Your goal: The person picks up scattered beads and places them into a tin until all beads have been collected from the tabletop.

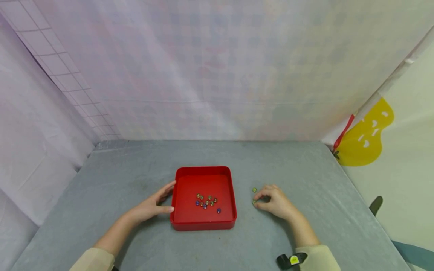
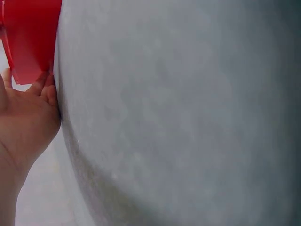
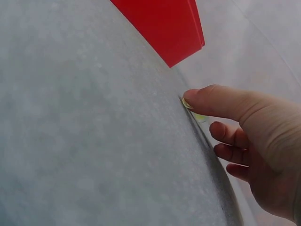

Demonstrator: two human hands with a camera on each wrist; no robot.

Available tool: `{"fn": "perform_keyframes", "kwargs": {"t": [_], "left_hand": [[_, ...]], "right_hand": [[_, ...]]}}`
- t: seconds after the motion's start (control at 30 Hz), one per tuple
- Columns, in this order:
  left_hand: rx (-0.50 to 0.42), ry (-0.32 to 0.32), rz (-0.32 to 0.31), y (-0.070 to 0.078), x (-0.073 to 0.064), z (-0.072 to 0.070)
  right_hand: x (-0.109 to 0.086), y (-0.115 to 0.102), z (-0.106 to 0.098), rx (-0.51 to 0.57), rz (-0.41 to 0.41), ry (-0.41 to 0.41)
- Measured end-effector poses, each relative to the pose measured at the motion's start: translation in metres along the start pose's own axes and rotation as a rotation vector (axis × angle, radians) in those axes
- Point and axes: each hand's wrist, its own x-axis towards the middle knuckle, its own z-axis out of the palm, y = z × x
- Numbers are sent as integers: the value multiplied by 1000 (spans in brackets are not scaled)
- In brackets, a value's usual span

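A square red tray (image 1: 203,222) sits on the grey cloth, with several green and blue-purple glass marbles (image 1: 207,202) loose on its floor. My left hand (image 1: 154,205) rests at the tray's left wall, thumb and fingers extended and spread along its side. Right of the tray, my right hand (image 1: 276,203) pinches a yellow-green marble (image 3: 186,103) down at the cloth between thumb and index finger. Another yellow-green marble (image 1: 254,190) lies just beyond those fingertips. The other right fingers are loosely bent in the right wrist view.
Grey cloth (image 1: 135,162) covers the table. A pale patterned curtain (image 1: 217,75) hangs behind it, and white fabric (image 1: 37,158) borders the left side. A black device with a yellow label (image 1: 294,259) is at the right cuff.
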Motion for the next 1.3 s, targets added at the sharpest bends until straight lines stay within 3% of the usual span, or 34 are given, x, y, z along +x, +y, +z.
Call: {"fn": "perform_keyframes", "kwargs": {"t": [0.7,1.0,1.3], "left_hand": [[45,14,20,-4,-1,0],[40,13,17,-4,0,0],[39,12,9,-2,-1,0]], "right_hand": [[2,-5,-1,-57,-55,84],[3,-12,-3,-46,-10,64],[5,-16,-3,-64,-19,85]]}}
